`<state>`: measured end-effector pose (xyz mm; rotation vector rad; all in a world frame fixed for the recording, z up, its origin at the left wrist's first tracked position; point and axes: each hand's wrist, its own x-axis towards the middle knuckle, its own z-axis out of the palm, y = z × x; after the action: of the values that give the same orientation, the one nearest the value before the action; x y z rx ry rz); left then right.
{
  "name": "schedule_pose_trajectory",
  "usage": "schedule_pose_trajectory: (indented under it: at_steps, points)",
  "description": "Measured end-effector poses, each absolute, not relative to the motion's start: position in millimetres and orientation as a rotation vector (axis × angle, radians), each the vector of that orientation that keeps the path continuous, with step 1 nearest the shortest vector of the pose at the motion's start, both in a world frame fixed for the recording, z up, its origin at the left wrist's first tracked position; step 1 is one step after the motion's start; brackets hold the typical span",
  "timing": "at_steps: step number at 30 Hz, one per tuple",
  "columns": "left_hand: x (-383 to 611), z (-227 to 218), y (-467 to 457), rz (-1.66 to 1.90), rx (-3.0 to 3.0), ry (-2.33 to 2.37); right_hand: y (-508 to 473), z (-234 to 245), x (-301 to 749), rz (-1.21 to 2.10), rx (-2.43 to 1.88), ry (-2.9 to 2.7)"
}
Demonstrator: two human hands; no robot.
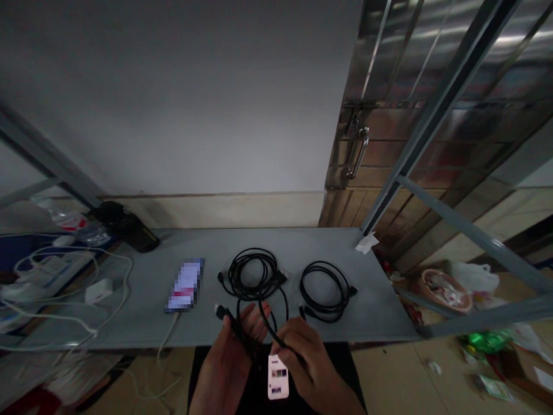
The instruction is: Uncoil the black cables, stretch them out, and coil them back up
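Observation:
My left hand (235,349) and my right hand (305,354) meet at the near edge of a grey shelf (375,311), both gripping a black cable (268,323). Its plug end (220,312) sticks out past my left fingers. Loops of this cable run up onto the shelf and join a black coiled cable (253,274). A second black coil (326,291) lies apart to the right. Under my hands hangs a small pink-white tag (277,377).
A lit phone (185,285) lies left of the coils, a white lead running from it over the edge. White charger (98,290) and white wires sit far left, a black object (125,227) at the back. A metal door and littered floor are on the right.

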<state>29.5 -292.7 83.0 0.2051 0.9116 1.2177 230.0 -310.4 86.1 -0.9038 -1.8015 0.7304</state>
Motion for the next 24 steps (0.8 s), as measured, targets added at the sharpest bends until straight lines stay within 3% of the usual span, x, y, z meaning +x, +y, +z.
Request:
schedule_pose_trajectory:
  at_steps: [9,18,24]
  points:
    - [39.9,121.1,-278.8,1.197,0.006,0.76,-283.6,56.0,218.4,0.486,-0.987,-2.171]
    - [7.9,108.3,-256.4,1.081,0.133,0.355,-263.3,44.0,226.9,0.404,-0.865,-2.325]
    - [-19.9,87.0,-233.4,0.938,0.26,0.404,-239.0,38.5,212.7,0.074,-0.815,-2.55]
